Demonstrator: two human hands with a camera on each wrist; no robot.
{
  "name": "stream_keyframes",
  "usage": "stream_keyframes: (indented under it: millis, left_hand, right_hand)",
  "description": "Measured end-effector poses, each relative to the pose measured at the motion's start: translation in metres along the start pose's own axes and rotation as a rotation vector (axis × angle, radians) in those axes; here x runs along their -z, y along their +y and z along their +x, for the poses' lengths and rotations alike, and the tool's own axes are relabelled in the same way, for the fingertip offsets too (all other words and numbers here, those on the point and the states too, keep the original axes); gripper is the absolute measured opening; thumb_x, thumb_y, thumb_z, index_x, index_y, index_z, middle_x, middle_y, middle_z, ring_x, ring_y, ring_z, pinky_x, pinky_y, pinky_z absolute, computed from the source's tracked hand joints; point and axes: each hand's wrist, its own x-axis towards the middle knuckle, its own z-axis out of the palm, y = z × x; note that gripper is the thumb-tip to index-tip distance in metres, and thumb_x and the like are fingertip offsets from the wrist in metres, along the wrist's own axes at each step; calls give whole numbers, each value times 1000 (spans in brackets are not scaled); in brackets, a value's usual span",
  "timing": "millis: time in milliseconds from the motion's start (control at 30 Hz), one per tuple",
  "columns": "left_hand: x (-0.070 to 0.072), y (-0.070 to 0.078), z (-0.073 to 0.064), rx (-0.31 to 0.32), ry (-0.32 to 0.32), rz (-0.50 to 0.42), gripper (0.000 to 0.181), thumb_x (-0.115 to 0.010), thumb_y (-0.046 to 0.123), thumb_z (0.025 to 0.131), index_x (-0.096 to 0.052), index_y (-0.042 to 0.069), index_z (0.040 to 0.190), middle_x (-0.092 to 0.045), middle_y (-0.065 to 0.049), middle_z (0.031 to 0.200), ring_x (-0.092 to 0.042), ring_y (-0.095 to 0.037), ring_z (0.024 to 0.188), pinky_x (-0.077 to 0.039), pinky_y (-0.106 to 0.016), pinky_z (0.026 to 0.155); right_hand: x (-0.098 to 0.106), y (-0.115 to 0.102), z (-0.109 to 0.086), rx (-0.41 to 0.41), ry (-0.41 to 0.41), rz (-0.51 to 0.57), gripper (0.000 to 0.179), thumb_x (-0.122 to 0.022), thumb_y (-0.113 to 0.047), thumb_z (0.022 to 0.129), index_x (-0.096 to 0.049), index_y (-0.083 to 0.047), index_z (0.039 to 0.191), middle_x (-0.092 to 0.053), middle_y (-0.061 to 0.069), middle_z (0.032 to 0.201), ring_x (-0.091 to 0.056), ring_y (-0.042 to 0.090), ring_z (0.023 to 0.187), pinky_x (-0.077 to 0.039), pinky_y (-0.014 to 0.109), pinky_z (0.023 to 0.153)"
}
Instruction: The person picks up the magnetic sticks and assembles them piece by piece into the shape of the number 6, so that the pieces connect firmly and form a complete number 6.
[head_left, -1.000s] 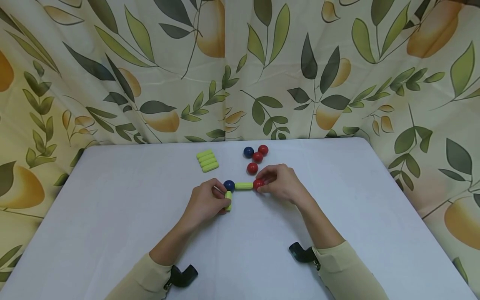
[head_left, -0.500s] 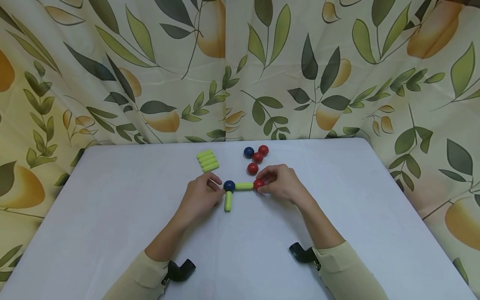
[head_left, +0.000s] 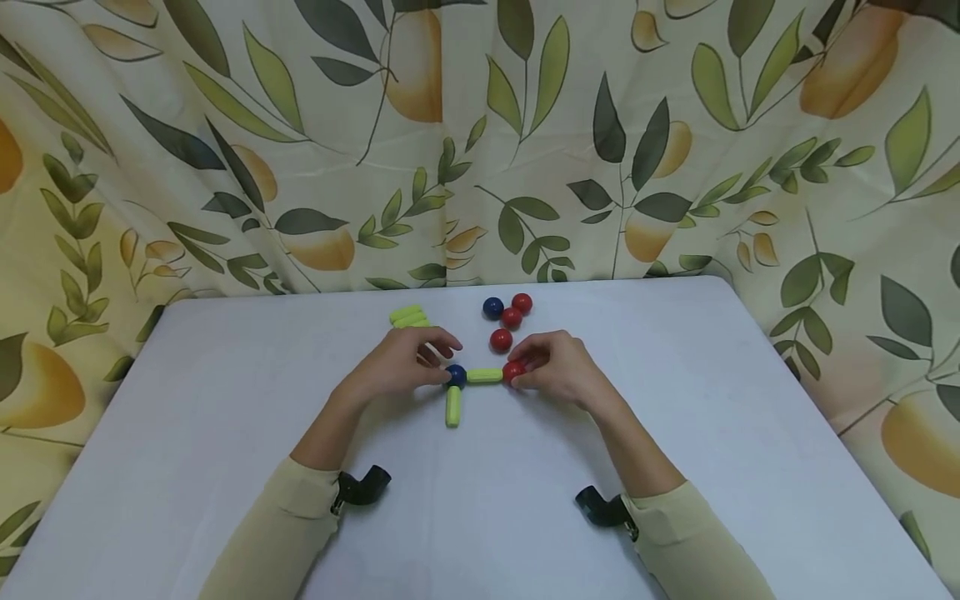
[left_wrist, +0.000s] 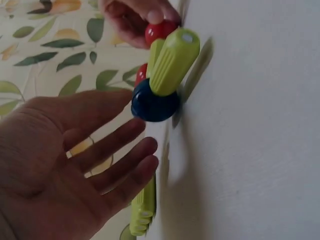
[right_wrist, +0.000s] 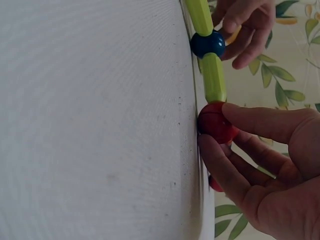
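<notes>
My right hand point(head_left: 558, 367) pinches a red ball point(right_wrist: 216, 123) between thumb and finger. A green ribbed stick point(head_left: 484, 376) joins that ball to a dark blue ball point(left_wrist: 155, 102). From the blue ball a second green stick point(head_left: 453, 407) points toward the near side of the table. My left hand point(head_left: 401, 362) is at the left of the blue ball, its thumb tip right at the ball. In the left wrist view its fingers point(left_wrist: 117, 150) are spread and loosely bent, with nothing between them.
Several green sticks point(head_left: 408, 316) lie side by side behind the left hand, partly hidden by it. Behind the joined pieces are a loose blue ball point(head_left: 492, 308) and 3 red balls point(head_left: 501, 340). A patterned curtain point(head_left: 480, 167) hangs at the white table's point(head_left: 480, 517) far edge.
My left hand has let go of the near green stick, drawn back, then moved up beside the blue ball with spread fingers. The right hand stays on the red ball.
</notes>
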Motion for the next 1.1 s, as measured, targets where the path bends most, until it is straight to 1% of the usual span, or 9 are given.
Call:
stream_keyframes:
  millis: [133, 200, 267, 367, 600, 933, 1100]
  left_hand:
    - [4, -5, 2, -30, -81, 10, 42, -82, 13, 89, -72, 15, 130, -72, -3, 119, -69, -22, 108, -58, -37, 95]
    - [5, -6, 2, -29, -104, 7, 42, -83, 15, 89, -72, 15, 130, -72, -2, 120, -69, -21, 109, -57, -37, 97]
    - [5, -7, 2, -29, -113, 7, 41, -83, 15, 89, -73, 15, 130, -72, -1, 120, -68, -21, 110, -57, -37, 99]
    - [5, -8, 1, -34, -117, 7, 40, -83, 16, 89, -74, 15, 128, -73, 1, 121, -68, -21, 111, -57, -38, 99]
    - [2, -10, 5, -32, -120, 23, 36, -82, 15, 90, -76, 17, 125, -73, 3, 119, -66, -20, 111, -55, -38, 98]
    - [-1, -11, 6, -25, -103, 16, 34, -82, 15, 90, -78, 18, 123, -74, 3, 117, -66, -19, 110, -55, -38, 97]
    - [-1, -13, 7, -29, -107, 11, 33, -82, 15, 90, -78, 19, 123, -75, 3, 118, -66, -18, 110, -55, -38, 98]
  right_hand:
    - [-2, -1, 0, -8, -4, 4, 31, -88, -15, 82, -78, -13, 112, -74, 7, 100, -65, 24, 94, -58, 29, 78]
    - [-2, -2, 0, -8, -6, 6, 31, -89, -15, 82, -78, -13, 111, -74, 6, 99, -65, 24, 94, -58, 29, 78]
    - [-2, -2, 0, -7, -5, 7, 31, -89, -15, 82, -78, -13, 111, -74, 7, 99, -65, 24, 94, -58, 29, 78]
    - [-2, -2, 0, -7, -4, 5, 30, -88, -15, 82, -78, -13, 111, -74, 7, 99, -65, 24, 93, -58, 29, 78]
    - [-1, -1, 0, -9, 0, 1, 31, -89, -15, 82, -78, -13, 112, -74, 7, 100, -65, 24, 94, -58, 30, 78]
    - [0, -2, -1, -8, -5, 0, 31, -88, -13, 82, -78, -13, 111, -74, 7, 100, -65, 24, 94, -58, 29, 77]
    - [0, -2, -1, -5, -8, 0, 32, -88, -13, 82, -78, -13, 112, -74, 7, 100, -65, 24, 94, -58, 30, 78]
